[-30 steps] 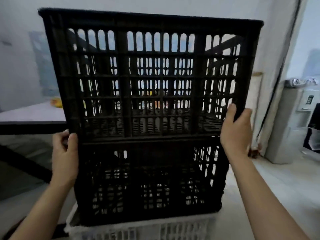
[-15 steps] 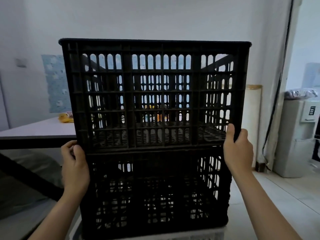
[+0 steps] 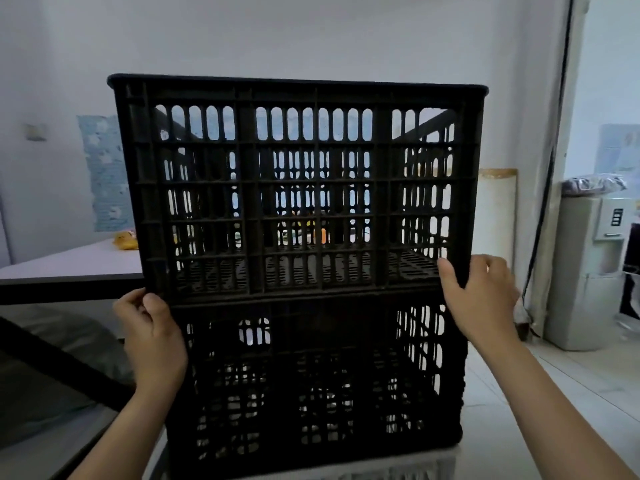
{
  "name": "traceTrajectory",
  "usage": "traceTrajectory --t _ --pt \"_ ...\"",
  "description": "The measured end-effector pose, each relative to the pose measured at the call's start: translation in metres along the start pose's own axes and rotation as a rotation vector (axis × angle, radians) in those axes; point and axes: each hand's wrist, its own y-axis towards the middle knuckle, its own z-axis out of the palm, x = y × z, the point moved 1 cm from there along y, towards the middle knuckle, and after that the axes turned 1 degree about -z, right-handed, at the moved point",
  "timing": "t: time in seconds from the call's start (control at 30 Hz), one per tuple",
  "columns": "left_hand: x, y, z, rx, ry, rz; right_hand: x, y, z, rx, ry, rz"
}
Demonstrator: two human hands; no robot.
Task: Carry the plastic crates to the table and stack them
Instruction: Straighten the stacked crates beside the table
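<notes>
Two black slotted plastic crates fill the middle of the head view. The upper black crate point(image 3: 298, 188) sits on the lower black crate point(image 3: 311, 382), which rests on a white crate point(image 3: 363, 471) at the bottom edge. My left hand point(image 3: 152, 337) grips the upper crate's bottom left corner, fingers curled around the edge. My right hand point(image 3: 479, 299) holds its bottom right corner, thumb on the front face. The white table point(image 3: 72, 268) lies behind on the left, partly hidden by the crates.
A yellow object point(image 3: 126, 240) lies on the table top. A dark diagonal table brace point(image 3: 59, 365) crosses the lower left. A grey water dispenser point(image 3: 588, 271) stands at the right by a doorway, with pale tiled floor point(image 3: 571, 386) beside the stack.
The view has risen and drawn back, so the crates look smaller and lower in the frame. Both hands stay on the upper crate's bottom corners; the right fingers have spread slightly.
</notes>
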Motion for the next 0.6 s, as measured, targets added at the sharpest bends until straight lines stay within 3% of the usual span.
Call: traceTrajectory --t 0.1,0.2,0.33,0.6 --pt "0.003 -0.001 0.001 -0.007 -0.008 -0.039 -0.002 -0.012 0.003 0.144 0.349 0.079" --pt "0.005 -0.001 0.000 0.039 -0.031 0.005 -0.002 -0.030 0.010 0.181 0.566 0.163" --pt "0.021 -0.009 -0.011 0.206 -0.055 0.015 -0.022 -0.067 0.027 0.153 0.634 0.203" --pt "0.110 -0.113 -0.068 0.493 0.387 -0.261 -0.096 -0.192 0.086 0.217 0.469 0.360"
